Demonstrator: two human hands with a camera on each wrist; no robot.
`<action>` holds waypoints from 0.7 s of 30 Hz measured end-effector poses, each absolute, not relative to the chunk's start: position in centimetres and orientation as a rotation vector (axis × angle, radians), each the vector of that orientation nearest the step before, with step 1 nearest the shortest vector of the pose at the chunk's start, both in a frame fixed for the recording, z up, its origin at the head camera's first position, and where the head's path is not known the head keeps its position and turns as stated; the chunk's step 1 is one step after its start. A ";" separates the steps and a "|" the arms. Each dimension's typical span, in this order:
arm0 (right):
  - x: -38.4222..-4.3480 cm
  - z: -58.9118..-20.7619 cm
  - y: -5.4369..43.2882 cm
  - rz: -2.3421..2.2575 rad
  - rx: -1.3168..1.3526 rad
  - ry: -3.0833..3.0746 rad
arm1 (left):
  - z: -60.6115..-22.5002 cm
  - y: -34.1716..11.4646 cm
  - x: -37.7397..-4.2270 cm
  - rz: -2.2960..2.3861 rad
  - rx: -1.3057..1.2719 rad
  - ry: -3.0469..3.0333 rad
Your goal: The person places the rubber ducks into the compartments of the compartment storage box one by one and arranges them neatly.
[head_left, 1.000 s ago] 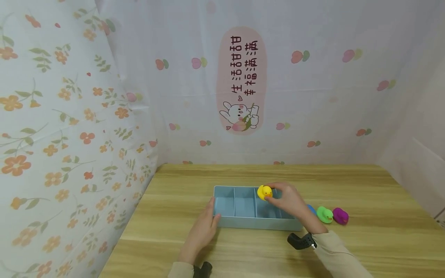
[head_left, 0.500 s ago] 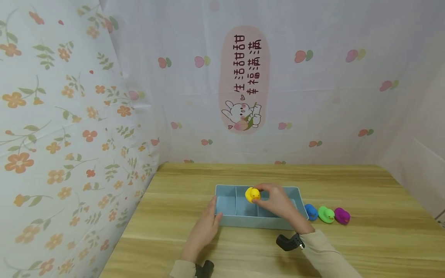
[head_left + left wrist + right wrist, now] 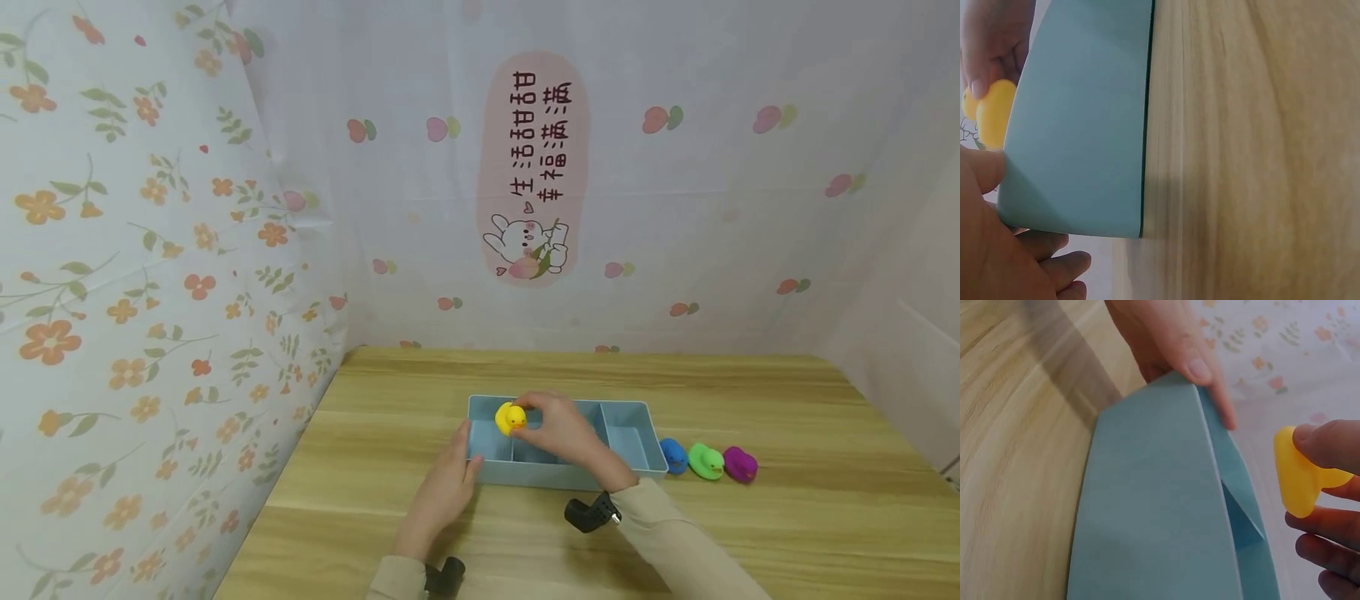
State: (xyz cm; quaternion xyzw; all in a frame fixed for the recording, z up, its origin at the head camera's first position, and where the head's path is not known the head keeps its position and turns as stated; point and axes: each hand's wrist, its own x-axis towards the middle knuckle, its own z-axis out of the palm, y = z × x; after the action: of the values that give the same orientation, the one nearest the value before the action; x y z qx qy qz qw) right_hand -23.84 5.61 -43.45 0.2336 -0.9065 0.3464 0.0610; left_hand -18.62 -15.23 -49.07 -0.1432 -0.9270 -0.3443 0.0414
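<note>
A yellow rubber duck (image 3: 511, 418) is pinched between the thumb and fingers of my right hand (image 3: 561, 429). It hangs above the left compartment of a blue-grey divided box (image 3: 540, 475); in the right wrist view the duck (image 3: 1297, 478) is apart from the box's rim. My left hand (image 3: 444, 487) holds the box's left end. In the left wrist view its thumb lies at the rim near the corner and its fingers curl by the end wall. The right hand hides part of the middle compartments.
A blue duck (image 3: 674, 457), a green duck (image 3: 706, 461) and a purple duck (image 3: 740, 464) stand in a row right of the box on the wooden table (image 3: 825, 517). Patterned cloth (image 3: 412, 167) hangs behind and at the left.
My right hand has carried the yellow duck leftward across the box, from the right-hand compartments to the left one. The left hand stays at the box's end. The blue duck has come fully into view.
</note>
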 end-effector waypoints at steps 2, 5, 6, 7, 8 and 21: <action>-24.0 -43.5 4.9 1.001 0.728 -2.742 | -49.1 -15.3 -18.7 -1.053 -0.445 -2.833; -24.2 -43.7 4.1 0.920 0.727 -2.742 | -49.3 -15.3 -18.8 -1.062 -0.441 -2.839; -24.2 -43.8 3.9 0.890 0.720 -2.745 | -49.3 -15.3 -18.8 -1.064 -0.440 -2.840; -24.2 -43.9 3.7 0.864 0.707 -2.753 | -49.3 -15.3 -18.8 -1.064 -0.440 -2.843; -24.2 -43.9 3.5 0.839 0.697 -2.758 | -49.3 -15.3 -18.8 -1.067 -0.433 -2.851; -25.5 -45.4 1.6 0.549 0.748 -2.825 | -49.6 -15.4 -18.8 -1.042 -0.464 -2.828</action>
State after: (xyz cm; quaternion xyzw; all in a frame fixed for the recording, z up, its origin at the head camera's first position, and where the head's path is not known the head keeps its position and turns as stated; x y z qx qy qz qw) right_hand -25.49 1.62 -45.41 0.2506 -0.9467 0.1840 0.0842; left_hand -18.78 -15.45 -49.56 -0.1519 -0.9265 -0.3412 0.0460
